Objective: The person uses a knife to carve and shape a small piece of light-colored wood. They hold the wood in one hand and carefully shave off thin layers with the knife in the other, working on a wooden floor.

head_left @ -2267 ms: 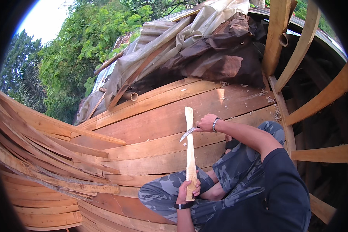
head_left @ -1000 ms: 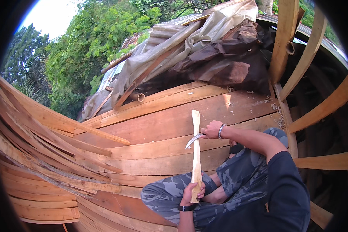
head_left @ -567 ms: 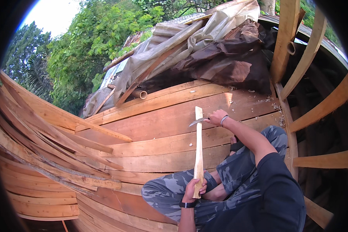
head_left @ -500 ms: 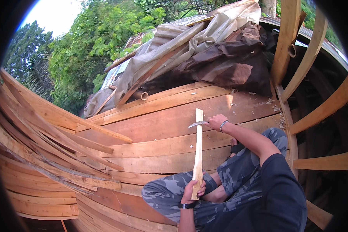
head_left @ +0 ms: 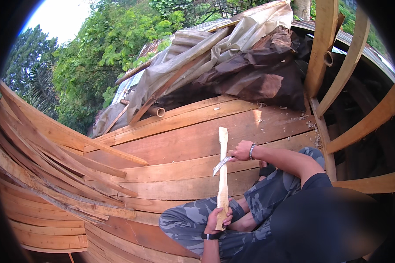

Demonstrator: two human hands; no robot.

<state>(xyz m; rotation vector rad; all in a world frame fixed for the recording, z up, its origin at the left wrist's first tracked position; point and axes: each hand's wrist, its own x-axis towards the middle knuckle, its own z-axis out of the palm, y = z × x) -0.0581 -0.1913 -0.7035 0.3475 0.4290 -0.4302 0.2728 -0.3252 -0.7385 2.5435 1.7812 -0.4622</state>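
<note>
My left hand (head_left: 217, 220) is wrapped round the lower end of a long, pale piece of wood (head_left: 223, 184), near my crossed legs. The wood stands out away from me, with a notch near its far end. My right hand (head_left: 242, 151) grips a knife (head_left: 220, 165) by its handle, which the fingers hide. The knife's curved blade lies across the middle of the wood, slanting down to the left; whether it bites into the wood I cannot tell.
Plank flooring (head_left: 175, 171) spreads under me, with wood shavings (head_left: 309, 125) at the far right. Long loose boards (head_left: 61, 162) are stacked on the left. A crumpled tarp (head_left: 250, 65) and a hollow tube (head_left: 158, 111) lie beyond. Upright timbers (head_left: 322, 48) edge the right.
My right hand has drawn the knife down along the wood toward me, and the blade has tilted steeper. My left hand keeps its hold on the lower end.
</note>
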